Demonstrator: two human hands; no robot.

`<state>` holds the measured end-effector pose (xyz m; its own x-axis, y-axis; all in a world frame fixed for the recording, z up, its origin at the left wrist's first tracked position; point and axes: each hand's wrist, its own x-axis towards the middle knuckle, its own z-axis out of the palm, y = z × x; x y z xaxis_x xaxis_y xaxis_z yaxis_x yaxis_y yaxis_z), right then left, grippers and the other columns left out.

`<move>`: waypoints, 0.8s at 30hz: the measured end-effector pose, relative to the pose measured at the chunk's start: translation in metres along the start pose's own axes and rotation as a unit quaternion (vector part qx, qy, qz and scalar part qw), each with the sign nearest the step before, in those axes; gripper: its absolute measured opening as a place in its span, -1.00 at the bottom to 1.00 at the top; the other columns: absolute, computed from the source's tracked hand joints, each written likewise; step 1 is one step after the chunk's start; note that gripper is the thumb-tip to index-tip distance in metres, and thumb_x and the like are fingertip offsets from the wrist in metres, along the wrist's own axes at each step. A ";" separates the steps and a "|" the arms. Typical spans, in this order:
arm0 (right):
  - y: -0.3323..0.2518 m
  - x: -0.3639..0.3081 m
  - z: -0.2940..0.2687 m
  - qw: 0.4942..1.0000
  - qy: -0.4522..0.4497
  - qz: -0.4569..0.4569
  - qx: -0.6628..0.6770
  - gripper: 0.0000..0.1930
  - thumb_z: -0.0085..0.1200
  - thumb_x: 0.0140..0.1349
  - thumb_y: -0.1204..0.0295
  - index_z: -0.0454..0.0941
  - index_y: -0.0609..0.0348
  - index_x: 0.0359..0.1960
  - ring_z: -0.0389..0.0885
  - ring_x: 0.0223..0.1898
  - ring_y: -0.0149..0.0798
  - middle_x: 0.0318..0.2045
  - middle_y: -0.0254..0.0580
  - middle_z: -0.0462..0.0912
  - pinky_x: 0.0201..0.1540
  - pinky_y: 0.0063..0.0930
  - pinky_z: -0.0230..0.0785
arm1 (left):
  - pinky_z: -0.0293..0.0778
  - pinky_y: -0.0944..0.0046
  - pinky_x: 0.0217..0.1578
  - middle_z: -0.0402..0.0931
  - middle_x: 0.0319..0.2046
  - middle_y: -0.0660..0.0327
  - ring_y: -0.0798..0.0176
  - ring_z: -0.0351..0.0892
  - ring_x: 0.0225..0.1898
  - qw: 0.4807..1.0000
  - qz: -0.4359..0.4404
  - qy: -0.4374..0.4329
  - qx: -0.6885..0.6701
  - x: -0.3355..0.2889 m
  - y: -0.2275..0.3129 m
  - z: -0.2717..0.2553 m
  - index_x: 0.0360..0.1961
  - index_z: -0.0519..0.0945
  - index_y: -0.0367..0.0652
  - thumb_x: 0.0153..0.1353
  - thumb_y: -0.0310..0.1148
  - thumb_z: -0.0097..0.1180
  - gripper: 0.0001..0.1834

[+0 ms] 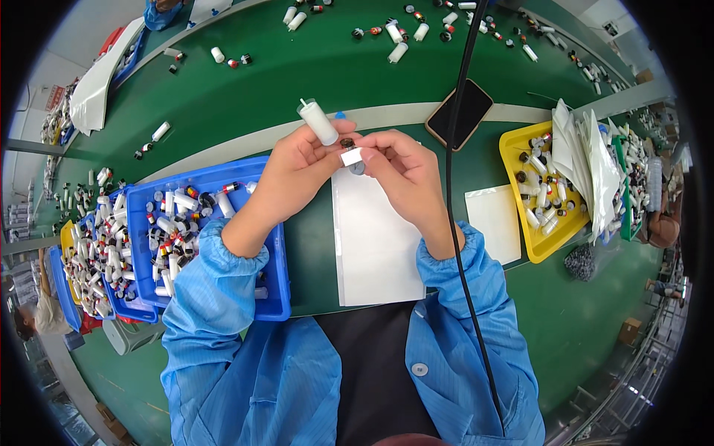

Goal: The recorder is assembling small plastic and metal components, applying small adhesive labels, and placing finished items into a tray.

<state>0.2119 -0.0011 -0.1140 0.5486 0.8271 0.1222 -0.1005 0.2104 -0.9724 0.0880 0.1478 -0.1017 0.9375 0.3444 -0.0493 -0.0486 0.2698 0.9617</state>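
My left hand [291,175] is closed on a white cylinder in a clear sleeve [317,121], which sticks up tilted from between the fingers. A small dark round part [347,143] shows at the fingertips of both hands. My right hand [405,175] pinches a small white label [351,157] between thumb and finger, against that part. Just below the label a greyish round piece [357,169] is partly hidden. Under the hands, a white sheet [378,245] lies on the green table.
On the left stands a blue tray [277,275] full of white cylinders and dark caps. A yellow tray [532,249] with similar parts is at the right, beside a smaller white sheet [494,223]. A phone [459,115] lies ahead; a black cable [451,186] hangs across the view. Loose parts dot the green conveyor belt [297,67].
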 end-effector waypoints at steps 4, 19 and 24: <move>0.003 -0.001 -0.002 0.999 -0.005 0.017 0.027 -0.84 0.07 0.39 0.55 0.57 0.29 -0.04 0.59 -0.17 -0.49 -0.14 -0.27 0.66 -0.08 -0.59 0.45 | 0.44 0.26 0.24 0.52 0.10 0.11 0.25 0.53 0.17 1.000 -0.007 -0.001 -0.006 0.001 0.001 -0.001 0.23 0.41 -0.33 0.32 -0.70 0.04 -0.55; 0.010 0.000 0.009 0.998 0.024 -0.014 0.048 -0.86 0.09 0.38 0.56 0.56 0.29 -0.06 0.60 -0.18 -0.48 -0.17 -0.26 0.66 -0.11 -0.58 0.46 | 0.48 0.28 0.17 0.51 0.11 0.09 0.26 0.56 0.14 1.000 0.005 0.002 -0.003 0.000 -0.002 0.001 0.24 0.40 -0.36 0.32 -0.71 0.03 -0.55; 0.014 -0.001 0.006 0.999 0.039 -0.029 -0.018 -0.85 0.10 0.36 0.58 0.56 0.28 -0.07 0.61 -0.19 -0.46 -0.19 -0.28 0.65 -0.13 -0.57 0.47 | 0.50 0.30 0.13 0.55 0.07 0.12 0.30 0.56 0.11 1.000 0.008 -0.002 0.017 -0.001 0.004 0.002 0.19 0.45 -0.36 0.33 -0.65 0.08 -0.61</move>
<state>0.2051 0.0045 -0.1266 0.6158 0.7708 0.1633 -0.0379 0.2360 -0.9710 0.0872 0.1469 -0.0969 0.9383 0.3442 -0.0330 -0.0518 0.2344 0.9708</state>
